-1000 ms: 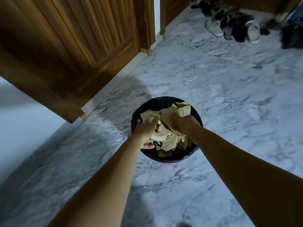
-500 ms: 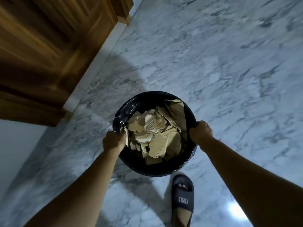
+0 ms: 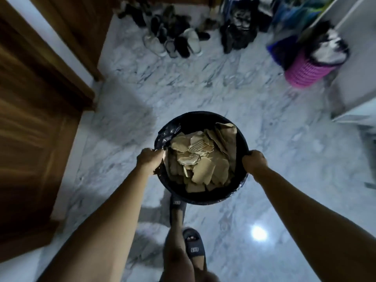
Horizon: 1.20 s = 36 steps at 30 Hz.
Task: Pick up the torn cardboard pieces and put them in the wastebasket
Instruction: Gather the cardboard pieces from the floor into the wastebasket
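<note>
Left hand [image 3: 149, 160] and right hand [image 3: 254, 162] grip opposite sides of the wastebasket [image 3: 203, 199] rim, fingers curled over it. Torn cardboard pieces [image 3: 201, 161] heaped inside look light, stiff and loose. I'd keep that rim level!

- Dim and bluish throughout, with one round glare on the marble floor [image 3: 258, 233].
- Soft shadow left of the wastebasket [image 3: 203, 115].
- Motion-smeared wooden door [image 3: 30, 139], blurred shoes [image 3: 173, 40], wide-angle bowing at the edges.

Marble floor [image 3: 223, 94], wood door [image 3: 36, 139], shoes [image 3: 175, 41]
</note>
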Each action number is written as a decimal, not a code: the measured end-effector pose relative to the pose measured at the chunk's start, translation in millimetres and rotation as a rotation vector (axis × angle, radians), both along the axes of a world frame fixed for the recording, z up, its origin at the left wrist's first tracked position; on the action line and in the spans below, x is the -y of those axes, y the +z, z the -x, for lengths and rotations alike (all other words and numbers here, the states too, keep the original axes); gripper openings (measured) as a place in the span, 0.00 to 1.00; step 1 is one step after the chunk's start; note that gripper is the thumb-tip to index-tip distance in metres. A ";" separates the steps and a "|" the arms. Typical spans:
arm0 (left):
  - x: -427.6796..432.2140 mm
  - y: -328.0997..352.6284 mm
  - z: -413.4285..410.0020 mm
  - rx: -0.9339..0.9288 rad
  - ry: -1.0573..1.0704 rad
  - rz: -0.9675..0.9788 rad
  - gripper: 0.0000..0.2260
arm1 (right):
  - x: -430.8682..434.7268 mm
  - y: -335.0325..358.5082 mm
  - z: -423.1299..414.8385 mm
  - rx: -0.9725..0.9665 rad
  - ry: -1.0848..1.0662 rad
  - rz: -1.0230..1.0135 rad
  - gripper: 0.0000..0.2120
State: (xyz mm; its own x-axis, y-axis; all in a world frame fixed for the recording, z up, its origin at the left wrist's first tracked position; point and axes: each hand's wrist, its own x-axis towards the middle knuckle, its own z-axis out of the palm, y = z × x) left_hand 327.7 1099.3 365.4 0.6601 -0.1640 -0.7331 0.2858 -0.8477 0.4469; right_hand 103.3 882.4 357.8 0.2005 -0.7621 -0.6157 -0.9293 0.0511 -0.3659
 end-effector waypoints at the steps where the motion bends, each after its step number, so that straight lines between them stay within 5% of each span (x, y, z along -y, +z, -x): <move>1: 25.3 16.5 -3.7 -0.008 -0.046 0.014 0.19 | 18.2 16.9 6.8 -0.002 -0.043 0.011 0.17; 9: 230.5 83.4 -5.2 -0.024 -0.405 0.092 0.19 | 145.7 82.1 75.2 0.159 -0.420 0.080 0.14; 16: 425.2 95.7 67.1 -0.126 -0.518 0.089 0.12 | 258.7 80.1 177.1 0.195 -0.646 0.090 0.10; 30: 727.2 90.8 226.2 -0.109 -0.740 0.127 0.11 | 508.4 90.8 332.6 0.099 -0.800 0.086 0.12; 36: 846.3 37.7 231.7 -0.122 -0.790 0.056 0.20 | 619.9 59.0 333.7 0.116 -0.855 0.016 0.12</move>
State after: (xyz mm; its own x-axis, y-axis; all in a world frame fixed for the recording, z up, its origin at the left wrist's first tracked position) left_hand 96.0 253.1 403.0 0.2493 -0.5882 -0.7693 -0.3399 -0.7970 0.4992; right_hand -230.4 262.6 416.7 -0.3847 -0.6884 -0.6149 -0.5307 0.7100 -0.4629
